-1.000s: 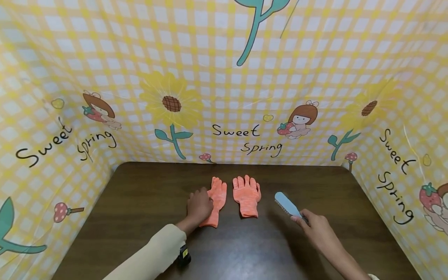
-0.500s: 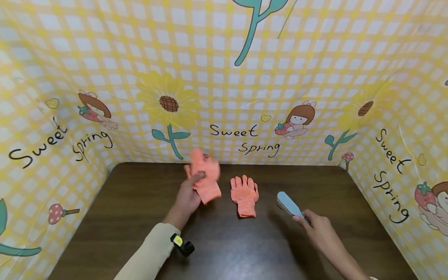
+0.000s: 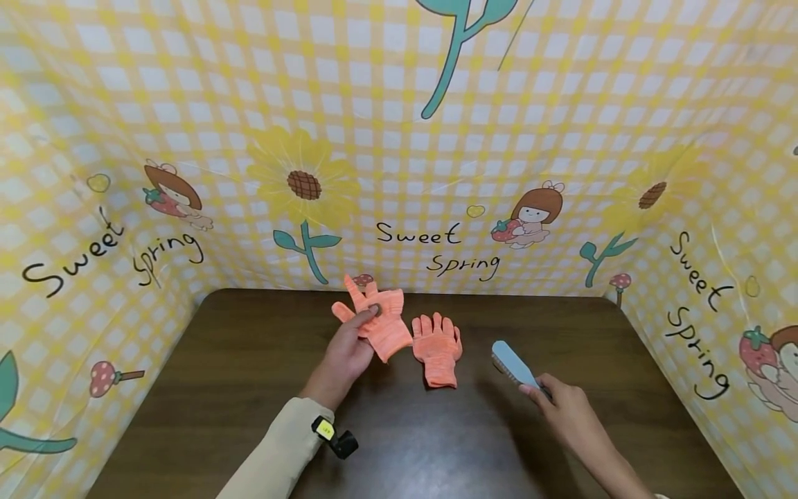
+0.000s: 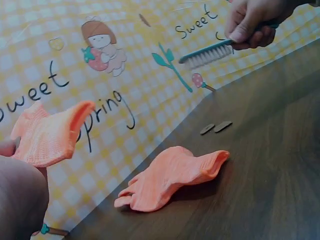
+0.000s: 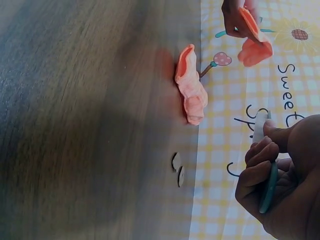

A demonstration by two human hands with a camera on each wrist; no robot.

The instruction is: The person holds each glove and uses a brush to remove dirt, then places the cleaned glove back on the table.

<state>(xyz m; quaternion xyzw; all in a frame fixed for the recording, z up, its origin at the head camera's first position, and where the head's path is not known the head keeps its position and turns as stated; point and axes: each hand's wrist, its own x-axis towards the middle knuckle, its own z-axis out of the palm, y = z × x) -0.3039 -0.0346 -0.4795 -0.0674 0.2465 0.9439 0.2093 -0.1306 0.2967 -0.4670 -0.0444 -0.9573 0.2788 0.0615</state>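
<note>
My left hand (image 3: 349, 350) pinches an orange knit glove (image 3: 388, 331) near its palm, thumb on top. The glove's fingers point up and to the left, its cuff toward the lower right. In the left wrist view this glove (image 4: 50, 135) is raised above the tabletop. A second orange glove (image 3: 438, 350) lies flat to the right, fingers toward the back wall. My right hand (image 3: 564, 405) grips the handle of a light-blue brush (image 3: 514, 362) in the air over the table's right side. Pale bristles of the brush (image 4: 205, 56) face down in the left wrist view.
The dark wood table (image 3: 249, 388) ends at a yellow checked cloth wall (image 3: 399, 173) at the back and sides. Two small flat dark pieces (image 4: 223, 126) lie on the wood near the back edge. A black wrist camera (image 3: 343, 443) hangs at the left sleeve.
My left hand has taken up the left glove from the table, turned it, and brought it slightly right toward the other glove. The right hand and brush stay nearly still.
</note>
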